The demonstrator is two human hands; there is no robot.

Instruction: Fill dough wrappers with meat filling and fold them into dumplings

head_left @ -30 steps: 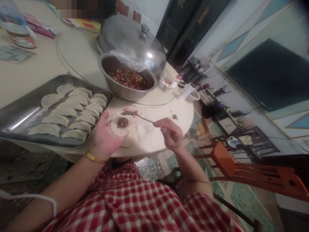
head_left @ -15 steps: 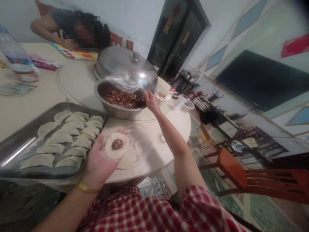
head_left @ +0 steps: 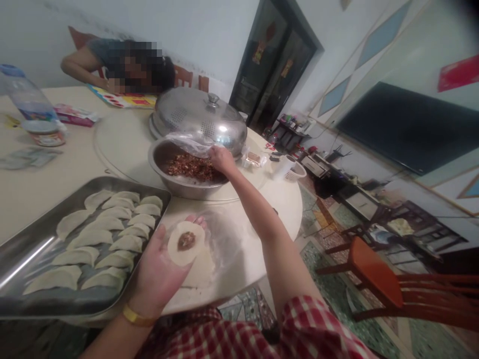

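A round dumpling wrapper [head_left: 194, 252] with a dab of meat filling [head_left: 186, 241] at its centre lies on the cupped palm and fingers of my left hand [head_left: 159, 271]. My right hand [head_left: 223, 160] is closed at the right rim of a steel bowl [head_left: 187, 188], beside a crumpled clear plastic film [head_left: 190, 141]. What its fingers grip is hidden. Minced filling [head_left: 194, 167] covers part of the bowl's bottom. Under my left hand, more flat wrappers [head_left: 200, 267] lie on clear plastic. To the left, a metal tray [head_left: 22, 299] holds several folded dumplings [head_left: 88, 239] in rows.
Behind the bowl stands a large steel lid [head_left: 202, 112] with a knob. A water bottle [head_left: 28, 94] and a jar [head_left: 44, 133] are at the left. Across the table a person [head_left: 108, 65] leans over a colourful sheet. A wooden chair [head_left: 374, 271] stands to the right.
My right hand has shifted left over the bowl's rim, closer to the plastic film. The left hand still holds the filled wrapper. The view has tilted, so everything sits slightly lower.
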